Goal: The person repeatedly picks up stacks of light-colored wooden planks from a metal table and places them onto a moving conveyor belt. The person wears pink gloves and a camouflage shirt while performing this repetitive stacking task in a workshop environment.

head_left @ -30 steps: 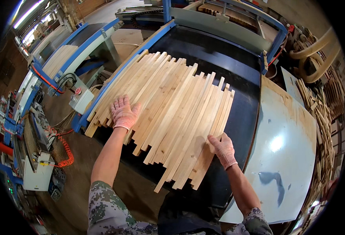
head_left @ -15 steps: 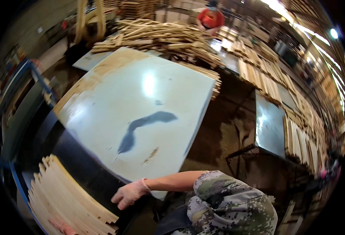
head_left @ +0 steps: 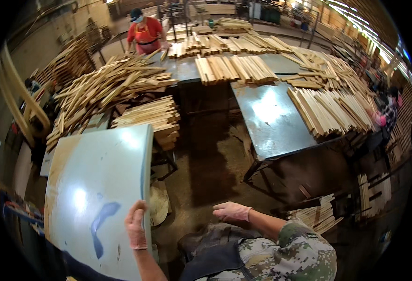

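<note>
Left hand [head_left: 136,225] at right edge of pale blue worktable [head_left: 110,173], fingers loosely curled; cannot tell if gripping. Right hand [head_left: 232,211] over floor, fingers narrowly spaced, nothing seen held. Judgement: light left touch, fingers clear of corners. Pale rounded object [head_left: 159,206] beside same edge: container or not, contents unclear. 1 row of wood strips [head_left: 327,110] toward metal table's [head_left: 271,133] right edge.
</note>
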Demonstrator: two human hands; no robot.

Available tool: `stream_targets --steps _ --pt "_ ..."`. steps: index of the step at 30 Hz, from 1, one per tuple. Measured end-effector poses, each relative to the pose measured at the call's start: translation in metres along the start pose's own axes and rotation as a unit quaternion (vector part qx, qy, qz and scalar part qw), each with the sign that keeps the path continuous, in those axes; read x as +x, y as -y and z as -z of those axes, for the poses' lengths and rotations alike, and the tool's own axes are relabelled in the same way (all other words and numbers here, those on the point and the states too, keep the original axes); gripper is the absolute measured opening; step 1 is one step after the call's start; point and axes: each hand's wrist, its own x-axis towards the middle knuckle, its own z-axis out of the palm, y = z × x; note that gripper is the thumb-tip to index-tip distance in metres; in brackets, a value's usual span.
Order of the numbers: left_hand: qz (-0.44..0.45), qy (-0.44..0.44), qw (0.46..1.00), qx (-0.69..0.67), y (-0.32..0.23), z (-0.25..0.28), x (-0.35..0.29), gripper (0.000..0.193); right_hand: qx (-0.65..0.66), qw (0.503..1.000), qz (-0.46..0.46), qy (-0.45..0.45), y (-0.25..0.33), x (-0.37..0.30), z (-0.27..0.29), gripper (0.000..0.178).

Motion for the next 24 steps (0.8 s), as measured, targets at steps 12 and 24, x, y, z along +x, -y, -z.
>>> stream_targets --steps 12,24 --pt "0.324 0.237 0.916 -0.012 0.123 -0.194 0.132 0.051 0.452 0.868 0.026 -0.204 -0.055 -0.018 0.176 0.028" --pt "0.326 0.181 0.928 0.005 0.175 -0.3 0.42 0.055 0.48 0.857 0.05 -0.178 0.143 0.128 0.318 0.018"
